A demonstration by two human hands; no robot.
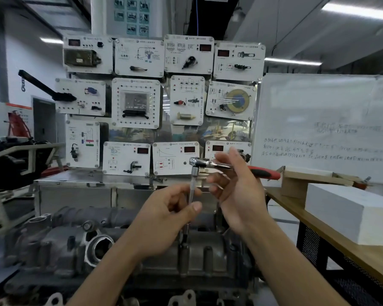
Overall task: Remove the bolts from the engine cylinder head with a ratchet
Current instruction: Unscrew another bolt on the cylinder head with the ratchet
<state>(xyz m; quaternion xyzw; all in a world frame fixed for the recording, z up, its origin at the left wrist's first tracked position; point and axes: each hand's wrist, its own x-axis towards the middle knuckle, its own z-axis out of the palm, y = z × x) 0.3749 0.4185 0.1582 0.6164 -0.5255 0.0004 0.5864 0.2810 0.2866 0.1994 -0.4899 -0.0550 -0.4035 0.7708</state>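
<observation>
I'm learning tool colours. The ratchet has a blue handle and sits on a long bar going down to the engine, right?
No: the head view shows the ratchet has a red handle, not blue. It does sit on a long bar going down to the engine cylinder head.

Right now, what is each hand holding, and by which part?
The left hand pinches the extension bar mid-shaft; the right hand holds the ratchet by its metal neck, just behind the head.
</observation>
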